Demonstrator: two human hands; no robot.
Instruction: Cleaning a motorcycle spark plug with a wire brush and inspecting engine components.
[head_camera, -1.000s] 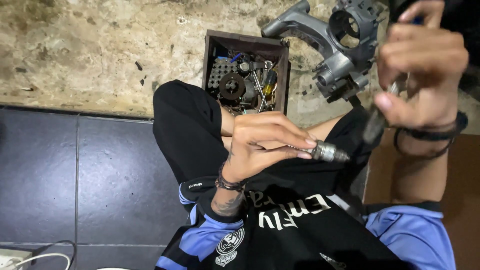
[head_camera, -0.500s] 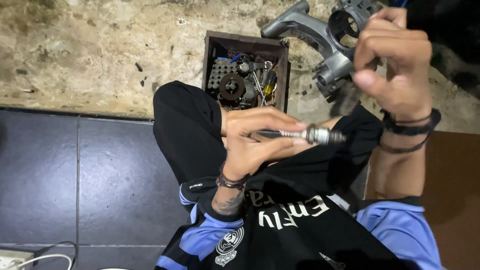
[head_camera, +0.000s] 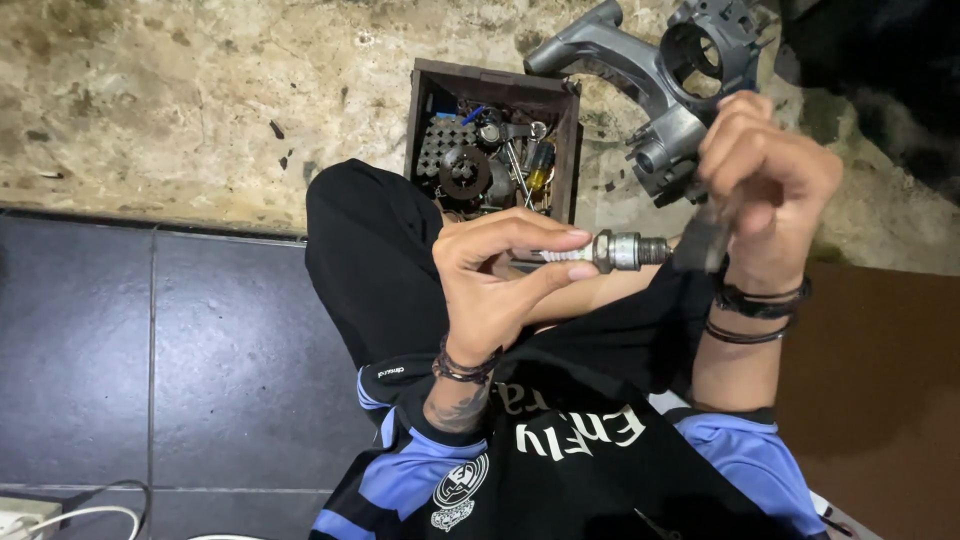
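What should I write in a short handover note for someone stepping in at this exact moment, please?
Left hand: fingertips pinch the white end of a spark plug, held level above the lap.
Right hand: closed around a dark tool whose lower end sits right at the plug's threaded end; whether they touch is unclear.
Nearby: brown parts box of small hardware and a grey metal housing on the rough floor ahead.
Done: plug is out and in hand.
Left: whatever the tool does to the plug tip; nothing shows it finished.
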